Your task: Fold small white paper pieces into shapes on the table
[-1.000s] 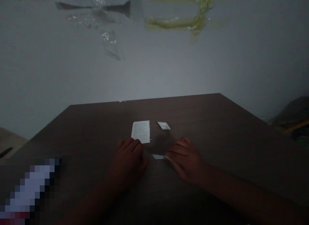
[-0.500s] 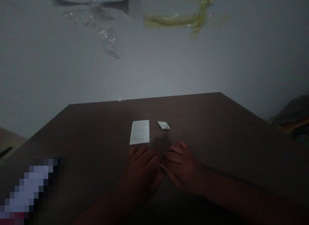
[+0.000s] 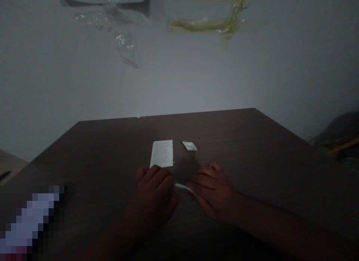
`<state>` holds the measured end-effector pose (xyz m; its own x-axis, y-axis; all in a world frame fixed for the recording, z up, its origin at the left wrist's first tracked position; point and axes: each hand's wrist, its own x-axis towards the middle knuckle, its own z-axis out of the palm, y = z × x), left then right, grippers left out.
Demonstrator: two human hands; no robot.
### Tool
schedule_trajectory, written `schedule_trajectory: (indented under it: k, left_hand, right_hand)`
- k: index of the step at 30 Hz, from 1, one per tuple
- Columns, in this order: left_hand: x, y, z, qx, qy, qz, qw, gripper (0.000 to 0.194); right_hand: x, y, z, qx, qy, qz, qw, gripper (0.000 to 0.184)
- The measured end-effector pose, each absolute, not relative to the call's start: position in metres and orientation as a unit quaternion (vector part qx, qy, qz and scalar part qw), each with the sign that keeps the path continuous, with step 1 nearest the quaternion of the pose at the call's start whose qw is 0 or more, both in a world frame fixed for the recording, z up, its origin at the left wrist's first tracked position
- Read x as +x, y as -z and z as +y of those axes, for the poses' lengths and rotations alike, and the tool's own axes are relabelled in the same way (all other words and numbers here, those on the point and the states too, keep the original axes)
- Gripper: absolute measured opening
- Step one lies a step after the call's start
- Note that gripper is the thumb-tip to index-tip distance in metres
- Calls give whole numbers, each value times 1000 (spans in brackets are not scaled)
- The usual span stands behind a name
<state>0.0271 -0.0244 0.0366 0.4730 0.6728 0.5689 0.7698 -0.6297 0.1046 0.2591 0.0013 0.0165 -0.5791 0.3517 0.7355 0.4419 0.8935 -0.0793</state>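
Observation:
A narrow strip of white paper (image 3: 181,186) spans the gap between my two hands, low over the table. My right hand (image 3: 213,188) pinches its right end between thumb and fingers. At the strip's left end is my left hand (image 3: 157,193), its fingers curled closed; whether they grip the paper is hidden. Just beyond the left knuckles lies a printed white sheet (image 3: 162,153), flat on the table. A small folded piece of paper (image 3: 190,146) rests to the right of that sheet, farther from me than my right hand.
The dark wooden table (image 3: 112,149) meets a pale wall (image 3: 179,81) at its far edge. Clear and yellowish tape (image 3: 202,25) clings to the wall. A pixelated bright object (image 3: 33,220) is at the lower left. A white scrap (image 3: 140,117) sits at the back edge.
My left hand moved right against my right hand, hiding the strip, then drew back left so the strip shows again. My right hand barely shifted; the sheet and folded piece stayed put.

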Motion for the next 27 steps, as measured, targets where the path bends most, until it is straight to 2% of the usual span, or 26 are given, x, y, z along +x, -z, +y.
schedule_trajectory:
  k: [9,22,27]
  left_hand:
    - [47,-40,-37,-866,326,-378,28,21]
    - [34,-42,-29,-868,265,-409,97,18]
    - [13,-43,-16,-833,254,-476,123,19]
  right_hand:
    - [250,-16,-7,-231,47,-890,390,17]
    - [255,-14,-1,-216,50,-883,413,16]
    - [267,-18,4,-237,48,-873,423,17]
